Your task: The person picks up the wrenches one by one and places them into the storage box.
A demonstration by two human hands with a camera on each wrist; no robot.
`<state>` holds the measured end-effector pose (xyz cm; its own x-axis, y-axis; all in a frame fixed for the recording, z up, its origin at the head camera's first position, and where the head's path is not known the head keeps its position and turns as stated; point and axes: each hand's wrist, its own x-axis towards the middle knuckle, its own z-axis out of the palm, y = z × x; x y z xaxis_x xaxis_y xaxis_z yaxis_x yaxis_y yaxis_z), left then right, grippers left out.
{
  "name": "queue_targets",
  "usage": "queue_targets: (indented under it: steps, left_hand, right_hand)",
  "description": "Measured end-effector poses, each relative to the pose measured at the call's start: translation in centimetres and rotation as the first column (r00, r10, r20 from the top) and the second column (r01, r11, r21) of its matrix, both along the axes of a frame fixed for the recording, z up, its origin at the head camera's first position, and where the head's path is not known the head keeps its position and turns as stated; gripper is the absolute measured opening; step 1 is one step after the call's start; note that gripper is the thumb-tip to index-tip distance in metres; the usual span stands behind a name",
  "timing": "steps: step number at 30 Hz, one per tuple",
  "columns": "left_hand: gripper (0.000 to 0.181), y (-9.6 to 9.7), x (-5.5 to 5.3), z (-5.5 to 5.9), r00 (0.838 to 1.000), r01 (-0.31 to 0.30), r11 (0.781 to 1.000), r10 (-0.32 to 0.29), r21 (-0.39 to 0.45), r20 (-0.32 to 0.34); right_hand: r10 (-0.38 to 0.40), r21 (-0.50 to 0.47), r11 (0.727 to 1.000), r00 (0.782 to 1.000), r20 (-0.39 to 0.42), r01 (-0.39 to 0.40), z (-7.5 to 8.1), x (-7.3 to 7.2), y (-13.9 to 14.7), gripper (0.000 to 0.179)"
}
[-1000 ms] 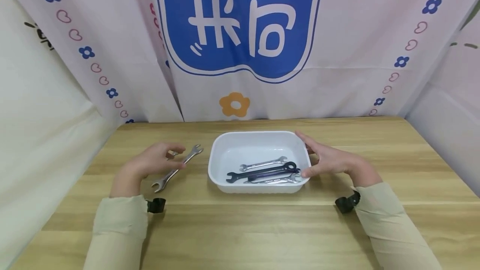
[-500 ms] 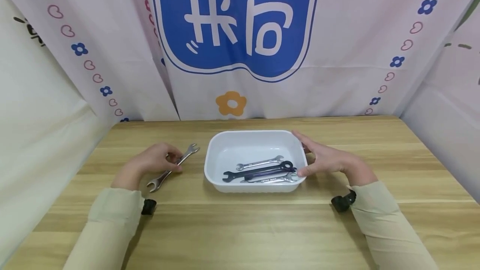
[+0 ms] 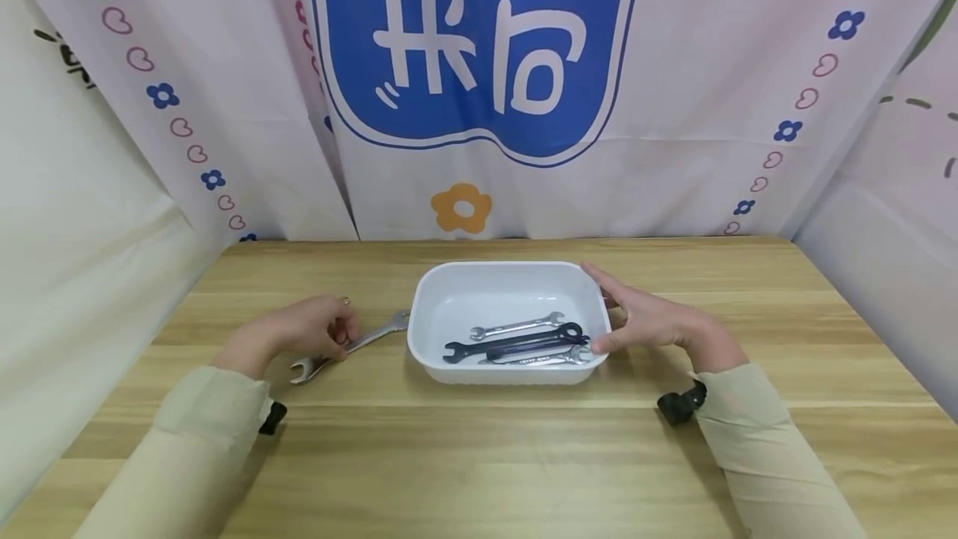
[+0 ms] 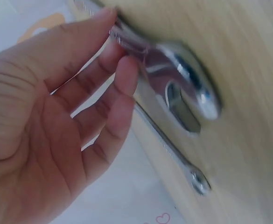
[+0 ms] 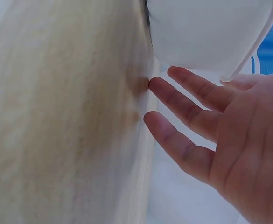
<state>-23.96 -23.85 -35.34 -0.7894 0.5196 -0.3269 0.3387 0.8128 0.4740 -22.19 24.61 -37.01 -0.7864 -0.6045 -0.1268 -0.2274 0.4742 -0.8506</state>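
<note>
A silver double open-end wrench point(image 3: 374, 333) lies at a slant left of the white bin point(image 3: 509, 375), its far jaw end beside the bin's wall. My left hand point(image 3: 288, 333) pinches its shaft between thumb and fingers, and the near open end point(image 4: 183, 74) fills the middle of the left wrist view. Beyond those fingers a thinner silver wrench point(image 4: 162, 135) shows in that view; the hand hides it from the head view. My right hand point(image 3: 651, 323) spans the bin's right end, thumb and index finger at the rim, the other fingers point(image 5: 183, 105) spread loosely beneath.
Inside the bin lie a small silver wrench point(image 3: 516, 326), a black wrench point(image 3: 512, 342) and others partly overlapped below it. The wooden table point(image 3: 479, 456) ends at a white printed curtain point(image 3: 397, 190) behind the bin.
The left hand's fingers have closed on the wrench's shaft. The wrench has turned, its far end swinging right and nearer me, toward the bin. The right hand stays at the bin.
</note>
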Motion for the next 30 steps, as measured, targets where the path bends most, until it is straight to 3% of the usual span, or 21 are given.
queue_targets:
  steps: [4, 10, 18, 25, 30]
  left_hand:
    - [0.017, -0.5, 0.5, -0.1, 0.998, 0.023, 0.999, -0.022, -0.025, 0.055]
    - [0.022, -1.0, 1.2, -0.7, 1.0, 0.011, 0.996, -0.01, -0.085, 0.013]
    - [0.024, -0.8, 2.0, -0.8, 0.999, -0.028, 0.987, 0.031, -0.161, 0.012]
    - [0.018, -1.8, 2.0, -1.3, 0.993, 0.048, 0.997, -0.053, -0.056, -0.106]
    - [0.014, -1.9, 1.9, -1.6, 0.957, 0.135, 0.988, -0.151, -0.078, -0.249]
  right_hand:
    - [0.001, 0.003, 1.0, 1.0, 0.003, -0.001, 0.0, -0.1, -0.2, 0.127]
    - [-0.01, 0.014, 1.0, 1.0, 0.024, 0.009, -0.1, 0.0, -0.4, 0.127]
    - [-0.023, 0.02, 1.0, 0.999, 0.043, 0.022, -0.5, 0.2, -0.8, 0.126]
    - [-0.021, 0.04, 0.999, 0.999, 0.023, 0.02, -0.6, 0.2, -0.7, 0.124]
    - [-0.018, 0.044, 0.999, 1.0, -0.004, 0.018, -0.4, 0.2, -0.3, 0.124]
